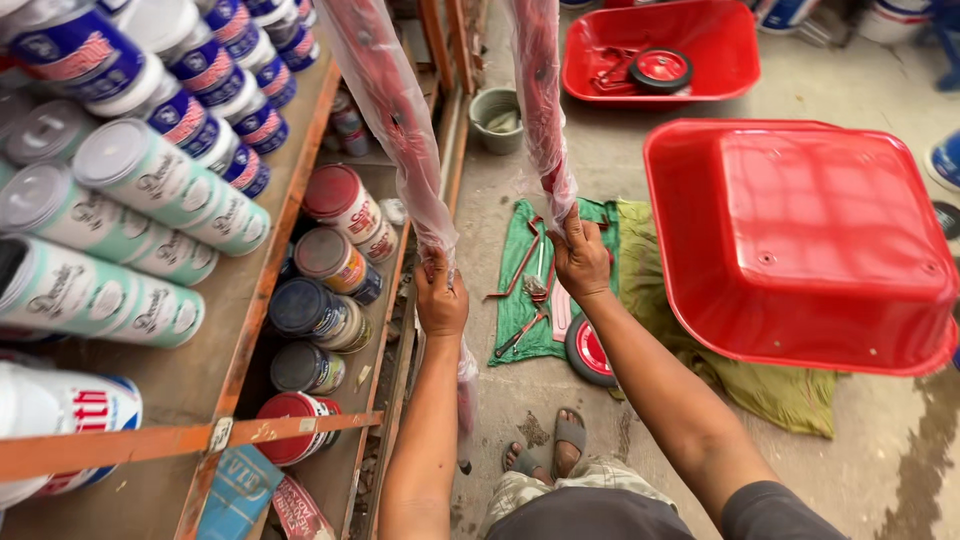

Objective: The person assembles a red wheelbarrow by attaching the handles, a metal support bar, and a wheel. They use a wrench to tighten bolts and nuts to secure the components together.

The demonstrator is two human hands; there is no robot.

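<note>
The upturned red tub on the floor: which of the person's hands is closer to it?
The right hand, gripping a plastic-wrapped red bar, is just left of the red tub. The left hand, holding the other wrapped bar, is further left, beside the shelves of cans.

Soft, even daylight lit the scene brightly, casting only faint shadows. Mild glare sat on the upturned red wheelbarrow tray (800,235) right of the fingers. Paint cans (120,190) at left bowed with wide-angle distortion.

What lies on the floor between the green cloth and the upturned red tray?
In the head view, an olive cloth lies between the green cloth and the upturned red tray.
</note>
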